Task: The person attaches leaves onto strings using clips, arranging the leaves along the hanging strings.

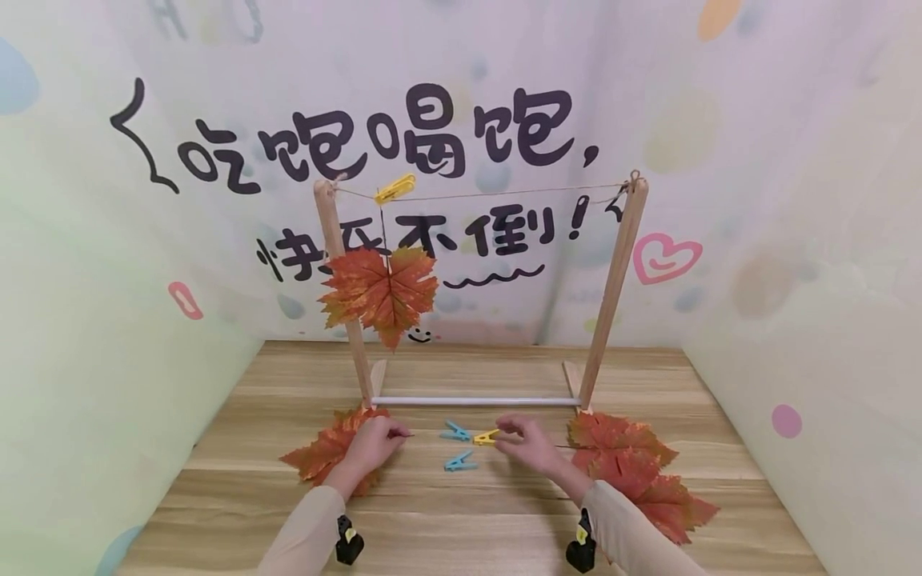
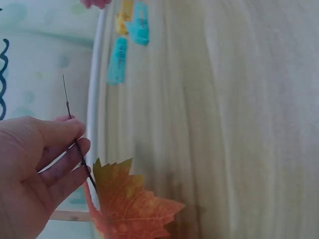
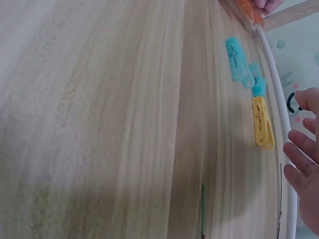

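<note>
My left hand (image 1: 373, 445) pinches the dark stem (image 2: 91, 178) of an orange-red artificial maple leaf (image 2: 134, 201) between thumb and fingers. The stem's thin end points up past the fingertips in the left wrist view. My right hand (image 1: 535, 448) hovers with spread, slightly bent fingers beside a yellow clothespin (image 3: 259, 122); a gap shows between them in the right wrist view. Two blue clothespins (image 1: 455, 432) (image 1: 459, 462) lie next to the yellow one on the wooden table.
A wooden frame (image 1: 612, 296) with a white crossbar (image 1: 475, 401) stands behind the hands. From its string (image 1: 504, 193), a yellow clothespin (image 1: 395, 189) holds another maple leaf (image 1: 382, 288). Several more leaves (image 1: 625, 452) lie at the right, near the right forearm. Walls enclose the table.
</note>
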`<action>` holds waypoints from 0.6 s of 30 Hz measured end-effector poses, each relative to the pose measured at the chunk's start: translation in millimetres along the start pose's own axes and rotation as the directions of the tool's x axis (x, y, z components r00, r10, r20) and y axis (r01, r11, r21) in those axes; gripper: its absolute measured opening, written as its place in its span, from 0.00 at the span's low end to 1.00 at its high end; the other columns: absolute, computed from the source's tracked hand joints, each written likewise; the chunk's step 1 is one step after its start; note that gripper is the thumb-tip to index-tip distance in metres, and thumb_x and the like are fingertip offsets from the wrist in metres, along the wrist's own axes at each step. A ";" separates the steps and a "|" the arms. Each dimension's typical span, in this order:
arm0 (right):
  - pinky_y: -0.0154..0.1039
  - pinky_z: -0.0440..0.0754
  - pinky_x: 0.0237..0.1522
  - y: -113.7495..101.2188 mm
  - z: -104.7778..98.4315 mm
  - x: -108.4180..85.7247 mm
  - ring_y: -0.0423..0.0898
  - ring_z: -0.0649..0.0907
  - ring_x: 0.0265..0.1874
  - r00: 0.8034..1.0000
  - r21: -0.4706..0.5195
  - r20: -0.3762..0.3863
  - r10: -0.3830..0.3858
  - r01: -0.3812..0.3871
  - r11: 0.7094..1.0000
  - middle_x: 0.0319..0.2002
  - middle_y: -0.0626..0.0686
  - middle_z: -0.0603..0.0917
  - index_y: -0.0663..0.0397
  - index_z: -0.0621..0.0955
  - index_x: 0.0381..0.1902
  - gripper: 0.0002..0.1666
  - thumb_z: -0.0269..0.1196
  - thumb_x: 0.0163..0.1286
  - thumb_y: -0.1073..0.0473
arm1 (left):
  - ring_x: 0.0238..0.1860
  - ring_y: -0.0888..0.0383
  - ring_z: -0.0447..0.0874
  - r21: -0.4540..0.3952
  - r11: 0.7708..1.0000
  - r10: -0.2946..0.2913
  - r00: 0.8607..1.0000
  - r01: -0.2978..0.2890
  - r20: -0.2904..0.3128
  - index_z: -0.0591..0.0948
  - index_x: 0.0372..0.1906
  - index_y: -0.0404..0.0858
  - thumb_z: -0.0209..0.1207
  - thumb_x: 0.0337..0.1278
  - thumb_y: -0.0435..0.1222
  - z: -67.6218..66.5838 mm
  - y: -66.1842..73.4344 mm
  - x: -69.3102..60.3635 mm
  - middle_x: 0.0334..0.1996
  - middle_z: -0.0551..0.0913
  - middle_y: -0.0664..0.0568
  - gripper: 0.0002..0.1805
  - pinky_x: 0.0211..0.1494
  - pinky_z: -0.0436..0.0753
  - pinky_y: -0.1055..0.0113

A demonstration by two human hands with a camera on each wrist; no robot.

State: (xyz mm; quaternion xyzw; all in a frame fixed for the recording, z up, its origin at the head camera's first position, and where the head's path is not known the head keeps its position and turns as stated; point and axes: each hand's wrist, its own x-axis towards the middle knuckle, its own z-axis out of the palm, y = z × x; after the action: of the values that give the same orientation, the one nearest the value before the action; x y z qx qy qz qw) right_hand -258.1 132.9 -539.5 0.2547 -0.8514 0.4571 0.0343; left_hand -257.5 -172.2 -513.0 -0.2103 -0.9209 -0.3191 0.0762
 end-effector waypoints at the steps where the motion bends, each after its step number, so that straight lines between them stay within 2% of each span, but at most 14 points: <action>1: 0.55 0.75 0.44 0.9 1.3 0.5 0.57 0.79 0.42 1.000 -0.018 -0.005 0.007 -0.007 1.000 0.41 0.63 0.81 0.71 0.77 0.45 0.20 0.63 0.59 0.60 | 0.30 0.56 0.82 -0.005 1.000 0.013 1.000 -0.013 0.001 0.84 0.26 0.36 0.62 0.46 0.26 -1.8 0.2 0.5 0.25 0.84 0.47 0.03 0.33 0.80 0.66; 7: 0.53 0.74 0.49 7.0 7.3 5.0 0.57 0.77 0.48 0.996 -0.133 -0.025 0.086 -0.089 0.987 0.46 0.61 0.79 0.68 0.77 0.47 0.22 0.66 0.55 0.62 | 0.30 0.54 0.82 -0.067 0.996 0.063 0.998 -0.061 0.026 0.83 0.29 0.29 0.60 0.45 0.22 -11.6 1.8 2.7 0.26 0.84 0.47 0.04 0.34 0.80 0.67; 14: 0.46 0.78 0.41 15.2 14.4 7.8 0.52 0.78 0.40 0.999 -0.201 0.007 0.053 -0.050 0.978 0.43 0.62 0.79 0.71 0.77 0.45 0.23 0.68 0.51 0.65 | 0.28 0.57 0.80 -0.087 0.995 0.057 0.996 -0.052 0.062 0.83 0.30 0.29 0.59 0.48 0.23 -16.7 7.6 1.3 0.25 0.83 0.48 0.04 0.32 0.79 0.69; 18: 0.48 0.77 0.42 18.6 18.0 7.4 0.53 0.77 0.41 0.999 -0.247 -0.007 0.038 -0.039 0.968 0.42 0.61 0.79 0.70 0.78 0.43 0.20 0.66 0.50 0.68 | 0.27 0.60 0.79 -0.115 0.992 0.062 0.996 -0.053 0.071 0.82 0.29 0.28 0.59 0.48 0.23 -19.7 11.7 -0.3 0.24 0.83 0.48 0.03 0.31 0.77 0.71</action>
State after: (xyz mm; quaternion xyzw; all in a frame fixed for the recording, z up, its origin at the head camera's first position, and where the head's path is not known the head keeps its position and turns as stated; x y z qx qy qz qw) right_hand -270.1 123.9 -562.0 0.2313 -0.9066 0.3482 0.0579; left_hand -252.0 -176.2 -491.1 -0.2526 -0.8972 -0.3603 0.0389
